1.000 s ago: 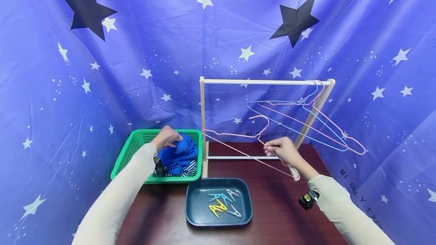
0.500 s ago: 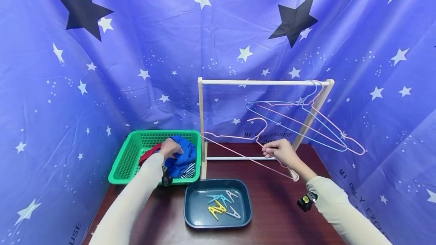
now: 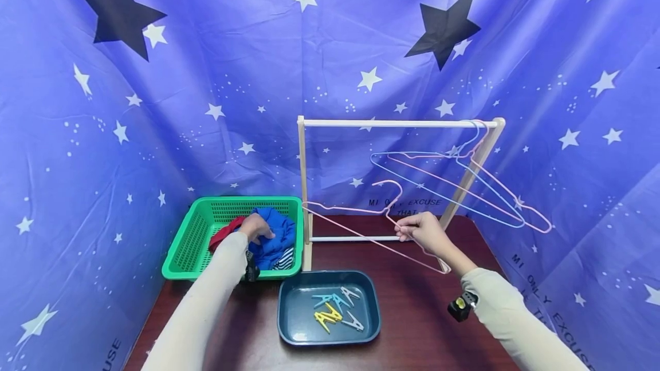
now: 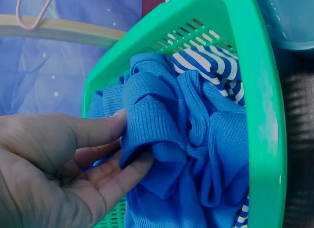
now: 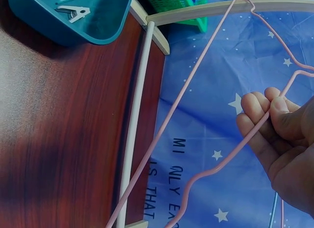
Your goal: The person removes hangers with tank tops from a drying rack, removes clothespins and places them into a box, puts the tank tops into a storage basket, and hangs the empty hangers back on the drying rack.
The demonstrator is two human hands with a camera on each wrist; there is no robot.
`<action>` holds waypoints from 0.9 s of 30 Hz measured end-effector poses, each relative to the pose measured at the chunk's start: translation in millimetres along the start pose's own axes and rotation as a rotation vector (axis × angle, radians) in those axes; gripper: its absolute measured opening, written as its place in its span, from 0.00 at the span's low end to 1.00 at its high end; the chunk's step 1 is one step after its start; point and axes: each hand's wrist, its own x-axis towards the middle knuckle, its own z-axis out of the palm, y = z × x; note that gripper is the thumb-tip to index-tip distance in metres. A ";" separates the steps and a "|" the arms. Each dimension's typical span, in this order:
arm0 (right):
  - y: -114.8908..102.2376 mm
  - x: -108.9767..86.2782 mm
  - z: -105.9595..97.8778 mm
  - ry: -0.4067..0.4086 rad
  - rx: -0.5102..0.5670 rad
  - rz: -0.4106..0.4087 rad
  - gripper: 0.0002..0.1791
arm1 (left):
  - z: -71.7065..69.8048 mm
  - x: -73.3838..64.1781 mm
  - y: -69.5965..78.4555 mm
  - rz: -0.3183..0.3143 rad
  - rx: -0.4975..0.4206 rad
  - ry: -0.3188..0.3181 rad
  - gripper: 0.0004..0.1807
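Note:
My left hand [image 3: 256, 228] reaches into the green basket [image 4: 265, 139]. Its thumb and fingers pinch a fold of a blue ribbed garment [image 4: 147, 115], which lies crumpled inside. A blue-and-white striped cloth [image 4: 211, 63] shows beside it, and a red cloth [image 3: 225, 235] lies by the hand in the head view. My right hand [image 3: 425, 232] holds a pink clothes hanger [image 3: 356, 209] by one shoulder, with its hook upward in front of the rack. In the right wrist view, the thumb [image 5: 280, 106] presses the hanger wire against the fingers.
A wooden rack [image 3: 397, 123] stands behind, with a blue hanger [image 3: 412, 154] and another pink hanger [image 3: 533, 213] at the right end of its top rail. A dark blue tray [image 3: 299, 336] with several clothespins [image 3: 330, 316] is at the table's front. A starry curtain surrounds the table.
My left hand has come down and slightly right into the basket, settling lower on the blue garment, and the red cloth has come into sight. My right hand holds the hanger nearly still.

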 end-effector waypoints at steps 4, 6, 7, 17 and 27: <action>1.0 1.1 0.5 -0.003 -0.033 -0.026 0.08 | -1.8 2.8 -2.7 -0.034 -0.002 -0.037 0.26; 1.5 1.6 0.6 -0.004 -0.037 -0.028 0.08 | -2.3 3.4 -3.3 -0.049 0.000 -0.047 0.27; 1.7 1.7 0.6 -0.005 -0.035 -0.027 0.08 | -2.5 3.6 -3.4 -0.052 0.008 -0.048 0.27; 2.2 1.3 -3.3 0.019 0.000 0.026 0.09 | 0.0 4.2 -1.3 -0.051 0.089 -0.048 0.25; 3.3 0.6 -3.1 0.005 -0.050 -0.009 0.08 | 3.7 24.8 -2.9 -0.081 0.210 -0.059 0.22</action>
